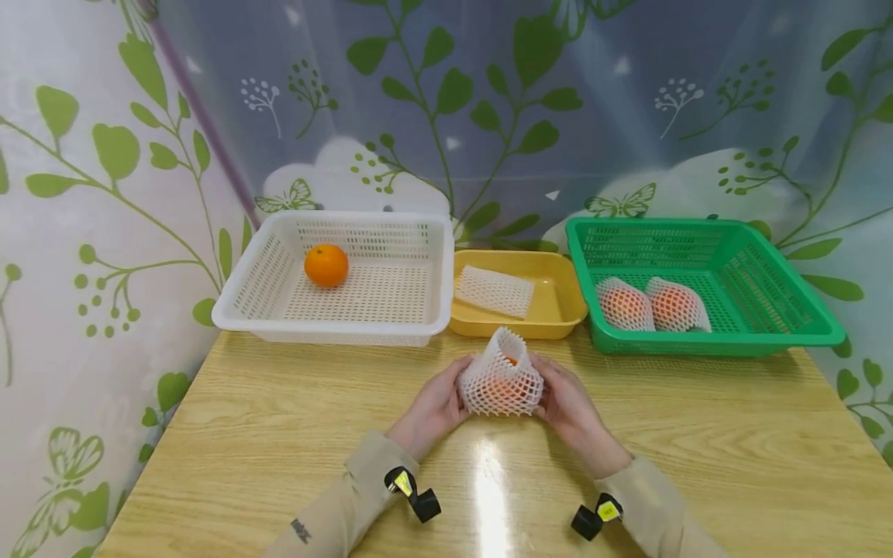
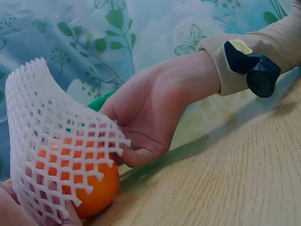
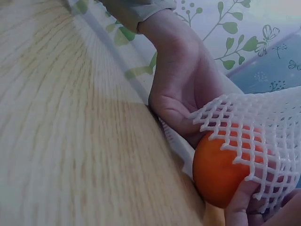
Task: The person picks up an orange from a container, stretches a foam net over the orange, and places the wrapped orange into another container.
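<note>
At the front middle of the table, an orange (image 3: pixel 214 172) sits partly inside a white foam net sleeve (image 1: pixel 504 380). My left hand (image 1: pixel 438 403) grips the sleeve's left side, and my right hand (image 1: pixel 570 407) grips its right side. In both wrist views the sleeve's lower edge hangs over the fruit, whose bottom part stays bare. The sleeve's other end stands up as a loose open peak. Some fingertips are hidden behind or under the netting.
Behind the hands stand a white basket (image 1: pixel 349 338) with one bare orange (image 1: pixel 326 266), a yellow tray (image 1: pixel 558 298) with a flat foam net sleeve (image 1: pixel 495 291), and a green basket (image 1: pixel 718 341) with two net-wrapped fruits (image 1: pixel 675 305). A patterned curtain (image 1: pixel 446 101) hangs behind the wooden table (image 1: pixel 279 418).
</note>
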`<state>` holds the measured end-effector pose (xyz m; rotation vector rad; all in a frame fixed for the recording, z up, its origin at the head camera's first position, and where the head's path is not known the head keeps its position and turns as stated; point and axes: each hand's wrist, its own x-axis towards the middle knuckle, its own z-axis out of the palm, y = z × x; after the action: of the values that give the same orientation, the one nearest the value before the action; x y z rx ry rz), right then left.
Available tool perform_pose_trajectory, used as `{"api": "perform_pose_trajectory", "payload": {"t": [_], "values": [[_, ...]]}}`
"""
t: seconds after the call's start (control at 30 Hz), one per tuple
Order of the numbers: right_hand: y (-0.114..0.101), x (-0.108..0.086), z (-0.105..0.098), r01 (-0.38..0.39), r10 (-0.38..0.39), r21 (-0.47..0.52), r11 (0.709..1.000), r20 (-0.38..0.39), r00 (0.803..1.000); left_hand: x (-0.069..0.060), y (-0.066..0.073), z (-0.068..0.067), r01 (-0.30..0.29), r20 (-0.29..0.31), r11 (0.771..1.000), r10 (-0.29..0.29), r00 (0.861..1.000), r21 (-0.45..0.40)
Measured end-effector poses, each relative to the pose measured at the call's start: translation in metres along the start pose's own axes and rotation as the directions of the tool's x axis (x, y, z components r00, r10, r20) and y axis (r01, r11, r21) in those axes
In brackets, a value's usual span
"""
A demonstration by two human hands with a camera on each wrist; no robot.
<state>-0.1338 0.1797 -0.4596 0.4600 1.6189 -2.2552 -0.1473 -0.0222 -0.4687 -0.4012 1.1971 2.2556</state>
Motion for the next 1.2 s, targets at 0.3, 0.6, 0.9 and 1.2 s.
{"api": "perform_pose_trajectory", "payload": {"t": [0.3,0.6,0.9,1.2], "values": [[0.002,0.006,-0.004,0.025,-0.013,-0.139,0.990,0.086,0.996,0.003,-0.004,0.002,-0.023,-0.036,1.000,0.022,0.999,-0.013],[-0.001,0.005,0.002,0.058,-0.035,-0.147,0.987,0.158,0.987,0.002,0.005,0.011,-0.116,-0.020,0.991,0.115,0.993,-0.073],[-0.004,0.003,0.001,0.070,-0.017,-0.155,0.985,0.323,0.946,-0.002,0.011,0.014,-0.144,-0.030,0.990,0.145,0.989,0.002],[-0.009,-0.008,0.009,0.037,-0.006,-0.071,0.997,0.402,0.916,0.000,0.010,0.017,-0.145,-0.031,0.989,0.144,0.989,-0.007]]}}
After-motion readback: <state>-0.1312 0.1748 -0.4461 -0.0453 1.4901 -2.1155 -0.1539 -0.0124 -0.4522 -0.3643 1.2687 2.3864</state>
